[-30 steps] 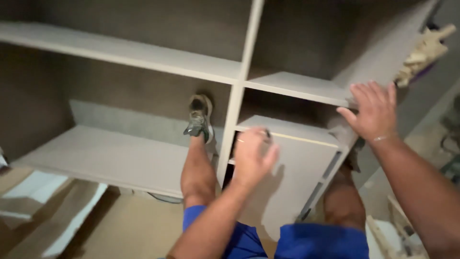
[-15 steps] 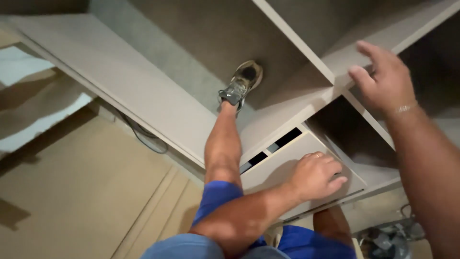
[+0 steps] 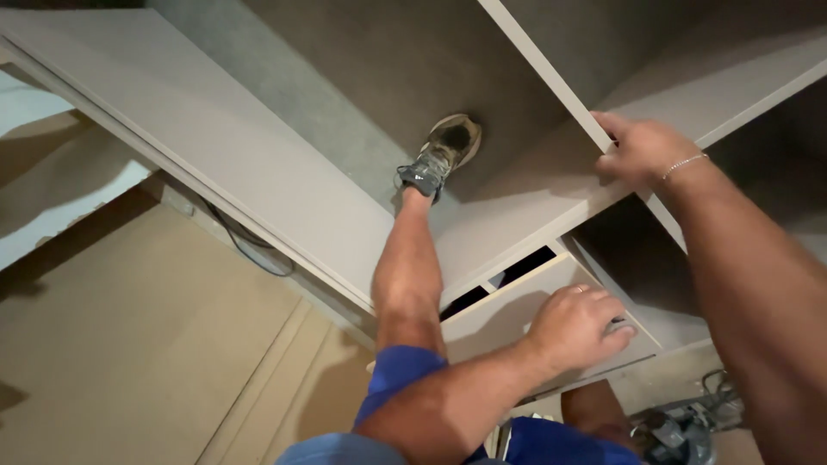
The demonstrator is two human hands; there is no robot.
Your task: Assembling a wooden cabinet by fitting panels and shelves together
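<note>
Both grips show in the head view. Left hand (image 3: 575,327) lies flat, fingers spread and pressed down on the front of a pale grey drawer (image 3: 517,314), which is near the person, low in the cabinet and pulled a little open, so a dark gap is visible behind its front. Right hand (image 3: 642,151) is closed around the edge of a thin upright panel (image 3: 551,77), at the place where this panel meets a grey shelf (image 3: 534,198); a thin bracelet is on the wrist. One foot in a worn grey shoe (image 3: 439,155) stands far inside the cabinet, on the shelf board, and the bare leg goes up from it to blue shorts (image 3: 405,387).

I think the risk comes from the posture. The weight is divided between one foot on a thin board and two hands on loose-looking parts; if the drawer slides in suddenly, the left fingers could be caught in the gap, or the person could lose balance. A dark cable (image 3: 250,250) hangs at the left, near the cabinet edge, and could catch a foot.

No package, label or sign is visible. At the near right, on the floor, some grey tools lie, too blurred to name.
</note>
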